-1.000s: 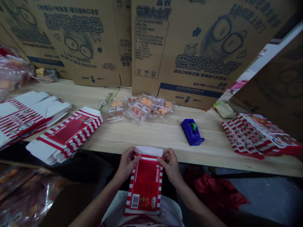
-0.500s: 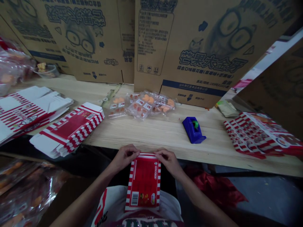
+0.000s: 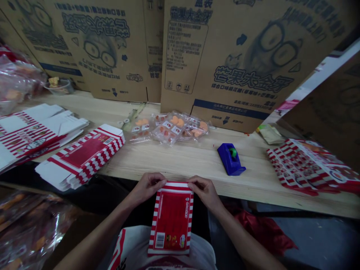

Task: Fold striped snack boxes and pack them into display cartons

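Between my two hands is a red and white striped candy box [image 3: 172, 219], its printed side with a barcode facing up and its lower end against my body. My left hand [image 3: 150, 187] pinches the upper left corner between thumb and forefinger. At the upper right corner, my right hand [image 3: 204, 191] grips the box the same way. The underside of the box is hidden. Just beyond, on the table, stands a blue tape dispenser [image 3: 230, 159] with a green core.
Flat striped cartons [image 3: 84, 153] lie at left beside other white cartons [image 3: 42, 131]. Clear candy packets [image 3: 170, 127] sit before large cardboard boxes [image 3: 225, 56]. Striped boxes [image 3: 312, 163] are stacked at right. More bagged candy [image 3: 30, 228] lies low at left; the table edge [image 3: 253, 197] runs ahead of me.
Both hands keep their hold on the candy box's top corners. My right hand has shifted slightly right, and the white band along the top edge shows more. The camera view has tilted a little.
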Demonstrator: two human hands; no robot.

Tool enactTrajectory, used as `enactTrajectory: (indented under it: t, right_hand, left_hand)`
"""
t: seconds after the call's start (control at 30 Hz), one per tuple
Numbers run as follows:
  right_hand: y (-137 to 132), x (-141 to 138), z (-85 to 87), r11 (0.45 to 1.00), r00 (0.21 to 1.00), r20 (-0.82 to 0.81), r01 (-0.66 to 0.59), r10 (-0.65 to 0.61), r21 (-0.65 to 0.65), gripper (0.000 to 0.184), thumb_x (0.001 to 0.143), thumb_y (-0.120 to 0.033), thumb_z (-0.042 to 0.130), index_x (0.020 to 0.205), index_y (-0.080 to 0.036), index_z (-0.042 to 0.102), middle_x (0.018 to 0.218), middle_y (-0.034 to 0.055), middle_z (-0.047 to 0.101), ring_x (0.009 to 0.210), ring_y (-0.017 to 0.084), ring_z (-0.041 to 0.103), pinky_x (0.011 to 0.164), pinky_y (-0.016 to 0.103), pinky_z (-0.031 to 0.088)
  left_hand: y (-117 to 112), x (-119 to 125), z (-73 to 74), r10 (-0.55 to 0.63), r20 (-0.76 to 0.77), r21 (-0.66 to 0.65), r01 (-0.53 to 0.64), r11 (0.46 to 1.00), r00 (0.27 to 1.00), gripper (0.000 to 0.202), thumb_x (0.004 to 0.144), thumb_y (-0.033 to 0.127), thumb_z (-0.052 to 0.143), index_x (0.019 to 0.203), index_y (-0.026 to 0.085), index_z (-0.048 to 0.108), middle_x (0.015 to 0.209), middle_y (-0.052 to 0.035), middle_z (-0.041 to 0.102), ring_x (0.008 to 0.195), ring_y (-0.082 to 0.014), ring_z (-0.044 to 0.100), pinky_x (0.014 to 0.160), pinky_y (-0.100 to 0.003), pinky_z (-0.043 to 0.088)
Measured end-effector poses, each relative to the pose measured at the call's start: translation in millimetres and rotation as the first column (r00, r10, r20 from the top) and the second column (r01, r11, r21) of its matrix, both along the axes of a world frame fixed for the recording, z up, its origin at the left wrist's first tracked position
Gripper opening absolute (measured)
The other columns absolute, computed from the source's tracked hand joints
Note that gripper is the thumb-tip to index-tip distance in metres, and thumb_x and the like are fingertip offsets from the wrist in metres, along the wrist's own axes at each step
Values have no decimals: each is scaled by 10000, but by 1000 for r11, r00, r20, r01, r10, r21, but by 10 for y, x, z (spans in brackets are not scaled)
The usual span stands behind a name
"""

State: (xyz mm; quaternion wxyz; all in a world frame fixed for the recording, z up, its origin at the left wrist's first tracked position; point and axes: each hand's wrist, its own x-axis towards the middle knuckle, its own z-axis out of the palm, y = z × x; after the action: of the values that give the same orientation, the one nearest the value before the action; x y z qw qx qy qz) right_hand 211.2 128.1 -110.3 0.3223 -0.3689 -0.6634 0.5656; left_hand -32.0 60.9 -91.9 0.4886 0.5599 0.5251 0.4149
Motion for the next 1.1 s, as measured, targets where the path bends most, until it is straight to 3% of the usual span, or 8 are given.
enactTrajectory:
  t: [0.33,0.43,0.5,0.53,0.6,0.67,0.87,1.1]
  right_hand:
    - [-386,-57,-248,990,992,-48,119,-116,73,88,800,-259,661,874,-218,684,990,69,707,940,217,651,865,358,502]
    - [-265,135,-239,999,1000,-28,8,-7,41,279,770,-300,691,1039,-226,679,1124,73,682,1015,225,636,864,364,519]
    - [5,425,-157,985,991,-5,137,-137,107,308,750,-337,695,1033,-216,688,1123,78,681,1017,228,628,836,357,522]
    - [181,615,-95,936,949,-6,311,-314,163,287,746,-360,684,987,-206,696,1081,79,688,991,223,626,817,347,516]
    - [547,1033,47,697,725,-42,675,-688,243,262,733,-409,647,866,-187,692,956,76,691,896,204,611,748,317,493]
    - [852,1395,156,567,583,-12,795,-812,215,272,678,-430,657,768,-174,681,860,69,682,808,191,586,659,287,460]
    - [1177,1575,50,704,703,109,709,-703,-34,273,490,-374,757,578,-126,686,541,37,614,473,115,452,447,238,294]
    - [1098,1455,-95,618,611,-92,780,-786,-99,258,492,-370,773,585,-164,649,673,26,631,573,123,512,515,257,393]
  left_hand:
    - [-106,128,-312,52,-104,164,-34,986,993,192,855,314,576,870,161,690,823,-66,656,780,-185,607,722,-295,459]
    - [-141,176,-419,102,-19,168,-97,981,995,186,844,335,598,859,177,694,797,-43,600,772,-177,572,702,-277,435]
    - [-149,206,-470,137,19,140,-138,981,990,168,831,333,618,791,181,680,773,-28,577,753,-170,556,695,-266,421]
    - [-143,222,-488,153,28,123,-156,980,988,171,823,335,628,756,182,666,760,-21,570,739,-167,548,690,-263,414]
    - [-117,260,-510,189,43,94,-192,977,981,198,811,348,641,702,183,634,729,-8,551,710,-161,529,677,-259,406]
    - [-86,306,-511,224,63,75,-229,971,972,224,793,371,656,676,184,615,711,0,532,689,-158,513,662,-256,402]
    - [-42,346,-478,224,67,18,-225,974,972,218,773,409,672,788,192,686,771,-12,535,743,-178,537,670,-264,420]
    - [-57,308,-450,217,85,-9,-217,976,972,232,773,404,677,716,179,671,760,-7,517,729,-160,510,682,-261,412]
